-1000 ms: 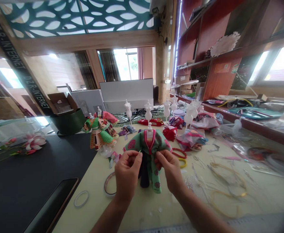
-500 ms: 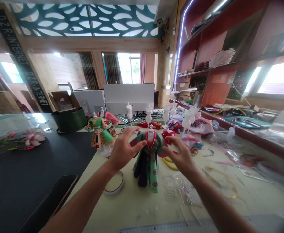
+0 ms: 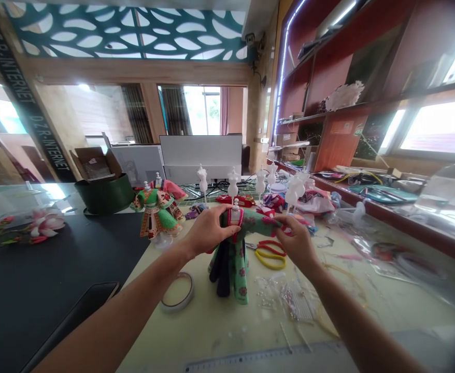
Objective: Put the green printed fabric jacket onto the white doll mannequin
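A small mannequin wears a green flowered outfit with a pink-edged neckline and a dark blue panel, upright at the centre of the table. My left hand is closed on the garment's shoulder beside the neck, thumb across the front. My right hand pinches the end of the green sleeve and holds it stretched out to the right. Just below that sleeve lie scissors with red and yellow handles. A roll of tape rests to the left of the skirt.
Dressed mannequins stand at the left, bare white ones behind. Bagged beads, a ruler and loose fabric lie on the table. A green pot and a black phone-like object are at the left.
My hands have gone from hovering around the outfit to gripping it. The right sleeve is now pulled out sideways, and more of the scissors shows. The view has shifted slightly.
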{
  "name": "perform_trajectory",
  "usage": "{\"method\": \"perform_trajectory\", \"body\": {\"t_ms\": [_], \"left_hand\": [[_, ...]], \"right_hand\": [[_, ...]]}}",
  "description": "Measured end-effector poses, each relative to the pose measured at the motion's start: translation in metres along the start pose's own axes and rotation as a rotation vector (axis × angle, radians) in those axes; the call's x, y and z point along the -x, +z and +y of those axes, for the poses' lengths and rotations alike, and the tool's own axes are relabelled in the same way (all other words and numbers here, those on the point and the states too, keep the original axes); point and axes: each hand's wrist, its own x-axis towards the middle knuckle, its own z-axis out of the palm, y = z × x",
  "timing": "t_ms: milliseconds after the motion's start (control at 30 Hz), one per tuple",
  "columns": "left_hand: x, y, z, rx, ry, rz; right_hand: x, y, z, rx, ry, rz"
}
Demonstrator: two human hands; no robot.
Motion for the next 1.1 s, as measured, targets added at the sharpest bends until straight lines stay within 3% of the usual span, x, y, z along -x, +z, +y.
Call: {"method": "perform_trajectory", "body": {"t_ms": [233,600,667,767,800,867,967,1100], "left_hand": [[0.001,0.0,0.001,-0.134,0.036,-0.004],[0.005,-0.01,-0.001,-0.11,-0.022,-0.076],[0.013,-0.016,-0.007,-0.018,-0.091,0.019],[0.034,-0.022,-0.025,0.257,-0.362,0.393],[0.043,-0.022,-0.032,0.297,-0.421,0.462],[0.059,-0.021,-0.043,0.367,-0.516,0.494],[0.073,-0.014,-0.052,0.527,-0.65,0.431],[0.07,-0.004,-0.051,0.779,-0.713,0.38]], "right_hand": [[-0.004,-0.006,0.006,-0.131,0.099,0.028],[0.028,0.009,0.016,-0.546,0.625,-0.149],[0.03,0.013,0.018,-0.583,0.692,-0.16],[0.029,0.018,0.021,-0.665,0.777,-0.2],[0.028,0.019,0.022,-0.701,0.796,-0.219],[0.026,0.022,0.022,-0.774,0.817,-0.25],[0.023,0.025,0.02,-0.867,0.816,-0.271],[0.022,0.027,0.018,-0.971,0.795,-0.254]]}}
